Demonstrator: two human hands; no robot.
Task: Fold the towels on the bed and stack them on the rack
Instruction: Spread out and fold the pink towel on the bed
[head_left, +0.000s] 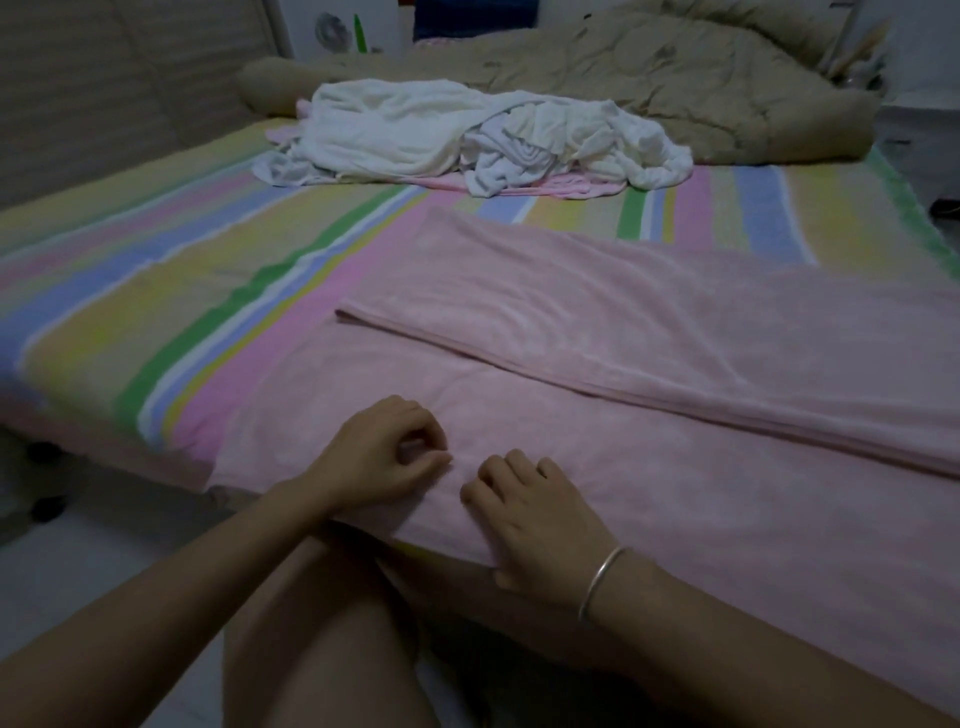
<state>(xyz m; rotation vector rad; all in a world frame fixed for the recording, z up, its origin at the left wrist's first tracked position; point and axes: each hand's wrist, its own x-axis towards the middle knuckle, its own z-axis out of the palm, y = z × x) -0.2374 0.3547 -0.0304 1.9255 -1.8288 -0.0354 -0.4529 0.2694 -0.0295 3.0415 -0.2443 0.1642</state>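
I'm watching both hands working the near edge of the pink towel (649, 332), which is lying spread flat under and ahead of them, its far long side lying folded over toward the middle. Right hand (540, 514) is gripping the near hem, fingers curling on top and thumb hooking below where the cloth is hanging over the edge of the bed (156, 291). Left hand (384, 452) is sitting just beside it, fingers curling in to the thumb right at the fabric; I'm not able to tell if it's pinching cloth or closing on nothing. I'm judging the next fold is starting from this hem. Risks I'm flagging: both hands are sitting close together near one end, so lifting from here is likely leaving the long stretch off to the right of the right hand sagging and skewing the fold. A one-handed grip is likely twisting the hem, and pulling toward the body is risking sliding the towel off the edge. White towels (467, 140) are lying heaped well beyond the hands, unfolded. Rack isn't showing.
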